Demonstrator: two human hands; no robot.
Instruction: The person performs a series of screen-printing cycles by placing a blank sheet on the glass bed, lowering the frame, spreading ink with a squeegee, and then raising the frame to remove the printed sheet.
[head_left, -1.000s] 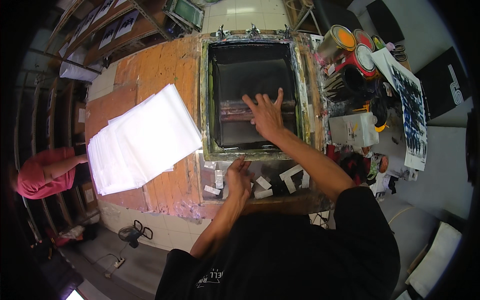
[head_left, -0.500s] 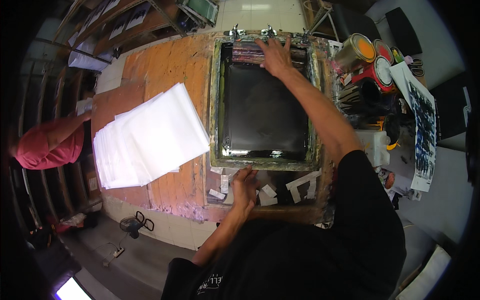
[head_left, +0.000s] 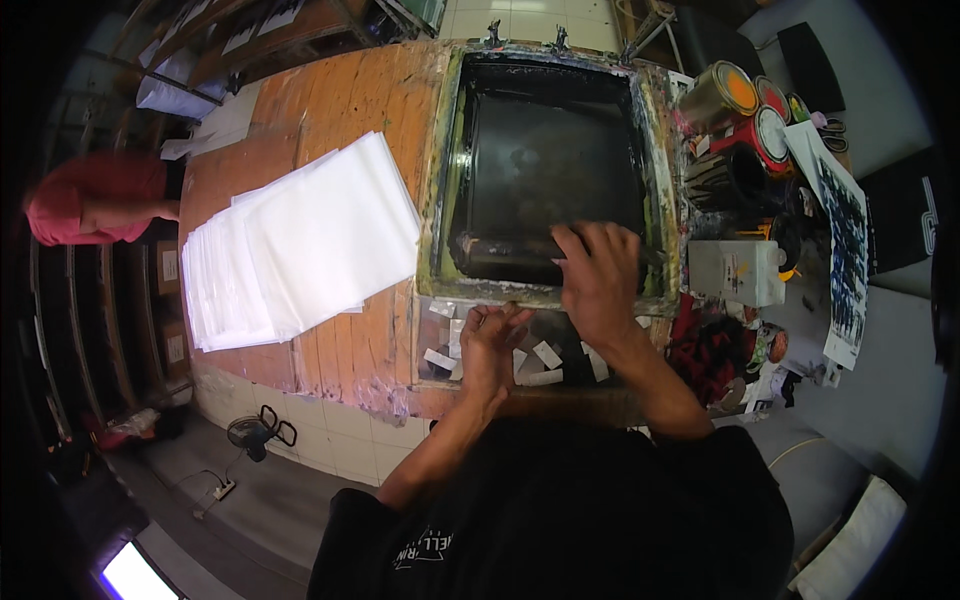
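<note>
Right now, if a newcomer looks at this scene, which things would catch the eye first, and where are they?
Probably the bright white sheets come first, fanned in a pile to the left of the stained frame. Next is the dark surface inside that frame, with the right hand on a dark bar near its near edge. The tin of orange stands out at upper right.

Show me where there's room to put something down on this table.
The widest bare patch is wooden tabletop beyond the paper stack, left of the frame. A smaller one lies nearer, between stack and pale strips. Right of the frame, cans and a whitish container crowd together; the left hand and right hand occupy its near end.
</note>
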